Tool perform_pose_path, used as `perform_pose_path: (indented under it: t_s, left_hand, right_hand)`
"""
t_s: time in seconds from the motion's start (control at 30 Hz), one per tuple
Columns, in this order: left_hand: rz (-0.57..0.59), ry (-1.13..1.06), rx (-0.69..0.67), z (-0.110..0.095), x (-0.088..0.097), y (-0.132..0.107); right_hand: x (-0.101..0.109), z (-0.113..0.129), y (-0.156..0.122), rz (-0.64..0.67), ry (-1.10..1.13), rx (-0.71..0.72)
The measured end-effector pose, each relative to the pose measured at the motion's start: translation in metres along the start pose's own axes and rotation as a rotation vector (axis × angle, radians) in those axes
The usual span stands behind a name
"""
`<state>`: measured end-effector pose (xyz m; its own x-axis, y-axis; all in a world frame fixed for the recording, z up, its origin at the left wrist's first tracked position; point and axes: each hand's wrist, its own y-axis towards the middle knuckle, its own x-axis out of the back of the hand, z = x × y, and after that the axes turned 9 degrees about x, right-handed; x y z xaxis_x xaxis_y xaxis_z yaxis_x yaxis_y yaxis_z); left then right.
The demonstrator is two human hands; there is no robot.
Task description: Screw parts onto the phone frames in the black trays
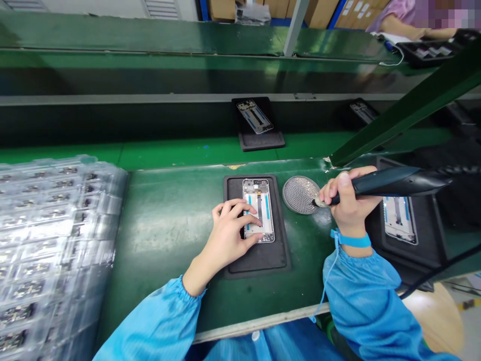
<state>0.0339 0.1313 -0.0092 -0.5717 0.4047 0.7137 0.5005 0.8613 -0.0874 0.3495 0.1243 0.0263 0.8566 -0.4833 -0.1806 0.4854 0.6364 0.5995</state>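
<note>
An open phone frame (pixel 260 205) with blue strips lies on a black mat (pixel 263 258) on the green bench. My left hand (pixel 230 234) rests on the frame's left side, fingers spread flat over it. My right hand (pixel 347 199) is wrapped round a black electric screwdriver (pixel 394 181) with a cable. The screwdriver's tip touches the right edge of a round metal mesh dish (pixel 299 194) beside the mat. A blue wrist strap (pixel 352 239) circles my right wrist.
Stacked clear plastic trays (pixel 52 240) of small parts fill the left. Another phone frame on a black mat (pixel 402 220) sits at the right, and two more (pixel 257 118) lie on the conveyor behind. A green slanted bar (pixel 406 108) crosses the upper right. Another person's arm (pixel 406 25) shows at the far top right.
</note>
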Motion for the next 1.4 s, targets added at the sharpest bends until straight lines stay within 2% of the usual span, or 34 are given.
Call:
perform_pose_path:
  t_s: [0.23, 0.4, 0.53, 0.63, 0.7, 0.9, 1.2, 1.4]
  left_hand:
    - [-0.044, -0.023, 0.01, -0.004, -0.005, 0.0]
    - [-0.014, -0.027, 0.02, -0.014, -0.007, 0.001]
    - [0.004, -0.046, 0.034, -0.019, -0.005, 0.002]
    - [-0.002, -0.049, 0.033, -0.021, -0.006, 0.003]
    - [0.0, -0.053, 0.031, -0.022, -0.006, 0.004]
    - [0.012, -0.064, 0.044, -0.025, -0.004, 0.004]
    - [0.008, -0.073, 0.038, -0.026, -0.004, 0.004]
    - [0.084, -0.124, -0.06, -0.017, 0.003, 0.001]
  right_hand:
    - [0.001, 0.002, 0.003, 0.025, 0.01, -0.002]
    - [-0.012, 0.03, 0.0, 0.006, 0.121, 0.049]
    - [-0.042, 0.054, -0.026, 0.186, 0.352, -0.032]
    - [-0.062, 0.058, -0.047, 0.314, 0.481, -0.107]
    - [-0.068, 0.055, -0.056, 0.369, 0.519, -0.134]
    - [-0.065, 0.048, -0.06, 0.426, 0.544, -0.17]
    - [-0.064, 0.05, -0.068, 0.454, 0.485, -0.163]
    - [-0.066, 0.063, -0.067, 0.399, 0.479, -0.143]
